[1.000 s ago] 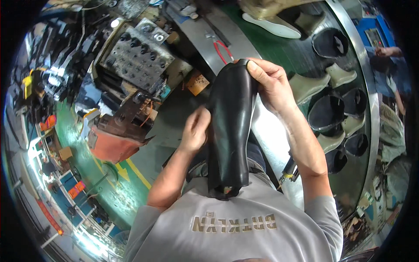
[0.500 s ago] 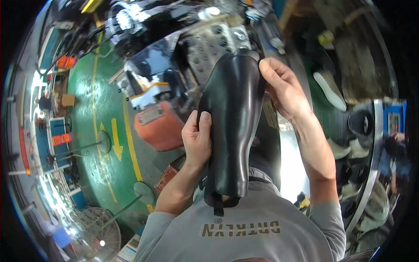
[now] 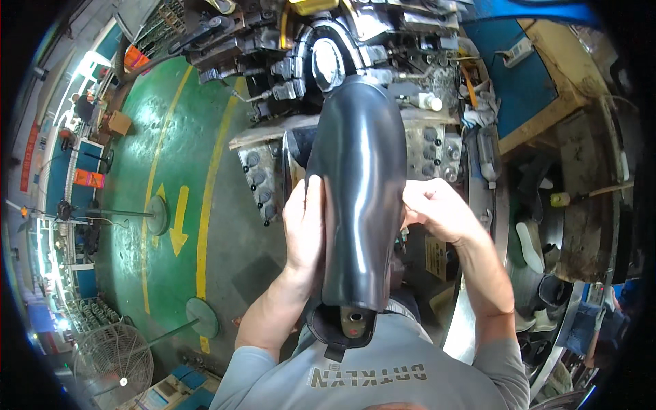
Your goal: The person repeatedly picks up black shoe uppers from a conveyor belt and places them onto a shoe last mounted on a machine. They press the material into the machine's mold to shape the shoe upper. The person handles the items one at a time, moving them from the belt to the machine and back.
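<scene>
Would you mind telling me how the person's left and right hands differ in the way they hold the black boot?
The left hand lies flat and open along the black boot, fingers stretched toward its toe; the right hand is curled, its fingers bent at the boot's other edge. The left hand covers a long strip of the boot's side; the right touches only a short part. Both are bare and grip the boot at mid-length.

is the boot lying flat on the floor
No, the black boot is held up between the left hand and right hand, in front of the machine.
</scene>
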`<state>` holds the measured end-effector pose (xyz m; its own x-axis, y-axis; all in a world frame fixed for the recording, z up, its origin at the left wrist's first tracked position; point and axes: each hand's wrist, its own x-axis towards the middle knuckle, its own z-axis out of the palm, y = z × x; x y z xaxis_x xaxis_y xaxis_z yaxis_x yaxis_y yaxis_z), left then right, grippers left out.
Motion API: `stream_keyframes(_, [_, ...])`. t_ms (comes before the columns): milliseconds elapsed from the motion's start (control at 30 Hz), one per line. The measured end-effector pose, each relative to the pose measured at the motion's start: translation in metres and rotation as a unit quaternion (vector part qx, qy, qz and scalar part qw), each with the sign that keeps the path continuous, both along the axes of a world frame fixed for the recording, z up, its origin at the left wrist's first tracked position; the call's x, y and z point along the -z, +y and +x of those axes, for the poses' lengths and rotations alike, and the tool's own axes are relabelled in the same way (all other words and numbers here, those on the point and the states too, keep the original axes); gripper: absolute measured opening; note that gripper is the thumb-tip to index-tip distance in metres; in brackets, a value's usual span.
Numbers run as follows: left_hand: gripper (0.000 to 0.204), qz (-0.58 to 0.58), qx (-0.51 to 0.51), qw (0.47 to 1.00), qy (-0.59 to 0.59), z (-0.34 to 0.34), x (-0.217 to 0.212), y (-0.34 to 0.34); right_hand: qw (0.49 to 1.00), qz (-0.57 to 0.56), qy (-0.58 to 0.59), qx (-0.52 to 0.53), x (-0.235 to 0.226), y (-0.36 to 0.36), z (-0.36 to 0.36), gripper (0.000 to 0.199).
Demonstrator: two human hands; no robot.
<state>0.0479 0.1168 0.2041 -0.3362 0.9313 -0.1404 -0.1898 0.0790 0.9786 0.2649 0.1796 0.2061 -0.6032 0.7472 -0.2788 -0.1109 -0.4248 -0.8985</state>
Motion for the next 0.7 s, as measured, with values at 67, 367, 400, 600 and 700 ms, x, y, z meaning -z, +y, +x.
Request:
stream_keyframes(67, [0.031, 0.042, 0.005, 0.998, 0.038, -0.014, 0.003, 0.025, 0.997, 0.047, -0.013, 0.053, 0.002, 0.014, -0.023, 0.028])
stream_keyframes(367, [0.034, 0.018, -0.033, 0.999, 0.023, -0.050, 0.021, 0.131, 0.936, -0.060, 0.221, 0.268, 0.029, 0.087, -0.110, 0.014])
stream_keyframes(400, [0.034, 0.018, -0.040, 0.999, 0.029, -0.051, 0.022, 0.138, 0.930, -0.051, 0.226, 0.286, 0.029, 0.094, -0.117, 0.014])
stream_keyframes(600, [0.036, 0.025, -0.053, 0.996, 0.061, -0.059, 0.040, 0.165, 0.935, 0.069, 0.162, 0.307, 0.067, 0.126, -0.128, 0.014])
stream_keyframes(700, [0.041, 0.033, -0.035, 0.994, -0.096, -0.057, 0.038, 0.166, 0.933, 0.046, 0.199, 0.297, 0.063, 0.127, -0.130, 0.014])
